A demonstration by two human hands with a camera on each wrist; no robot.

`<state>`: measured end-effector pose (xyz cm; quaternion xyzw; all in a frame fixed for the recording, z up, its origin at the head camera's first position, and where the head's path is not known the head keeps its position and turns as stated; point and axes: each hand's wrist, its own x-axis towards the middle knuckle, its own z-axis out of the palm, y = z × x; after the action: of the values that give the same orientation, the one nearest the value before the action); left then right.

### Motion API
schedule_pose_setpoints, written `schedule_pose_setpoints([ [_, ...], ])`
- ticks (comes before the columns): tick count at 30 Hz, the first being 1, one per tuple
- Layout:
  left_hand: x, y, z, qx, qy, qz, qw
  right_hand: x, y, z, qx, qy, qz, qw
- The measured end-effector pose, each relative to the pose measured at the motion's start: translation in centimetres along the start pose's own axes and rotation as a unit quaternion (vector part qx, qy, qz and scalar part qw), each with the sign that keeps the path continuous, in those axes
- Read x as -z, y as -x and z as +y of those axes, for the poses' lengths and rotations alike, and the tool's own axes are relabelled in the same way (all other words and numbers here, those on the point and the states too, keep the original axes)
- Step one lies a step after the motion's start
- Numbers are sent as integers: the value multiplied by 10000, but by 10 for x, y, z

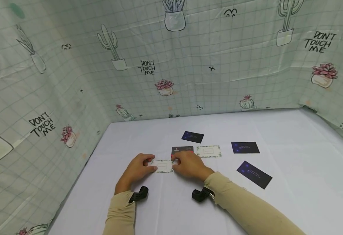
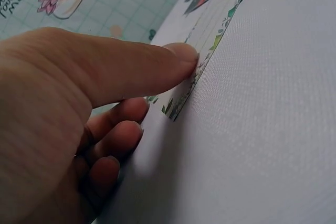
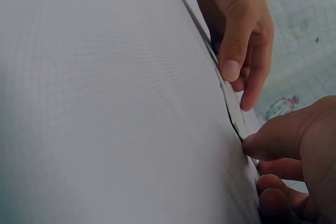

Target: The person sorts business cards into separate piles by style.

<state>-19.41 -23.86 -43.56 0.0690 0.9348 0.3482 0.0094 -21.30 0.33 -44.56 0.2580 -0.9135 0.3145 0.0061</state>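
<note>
A white card with a green leaf border [image 1: 163, 166] lies at or just over the table between both hands. My left hand [image 1: 137, 168] holds its left end. In the left wrist view the thumb [image 2: 173, 66] lies over the card's printed face, with the other fingers curled behind. My right hand [image 1: 190, 164] holds the right end, thumb at the near edge and index finger bent by the far corner. Just behind is a dark card with a red strip [image 1: 182, 149], partly covered by the right hand. A second white leaf-bordered card [image 1: 209, 151] lies beside it.
Three dark blue cards lie farther off: one at the back [image 1: 192, 137], one at the right [image 1: 245, 147] and one slanted nearer [image 1: 255, 174]. A white cloth covers the table [image 1: 171, 209]. Printed curtains [image 1: 189, 78] stand behind and at the sides.
</note>
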Motion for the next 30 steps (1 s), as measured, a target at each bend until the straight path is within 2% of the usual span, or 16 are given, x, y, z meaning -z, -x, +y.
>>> schedule_pose_setpoints([
  [8,1,1,5,-67,-224,-99,9997,1,1,2,49,-31,-62,10000],
  [23,-1,5,4,57,-177,-128,9997,3,5,-2,4,-119,-290,9995],
  [30,-2,4,5,-131,175,-85,9997,4,6,-1,101,-261,-125,9995],
])
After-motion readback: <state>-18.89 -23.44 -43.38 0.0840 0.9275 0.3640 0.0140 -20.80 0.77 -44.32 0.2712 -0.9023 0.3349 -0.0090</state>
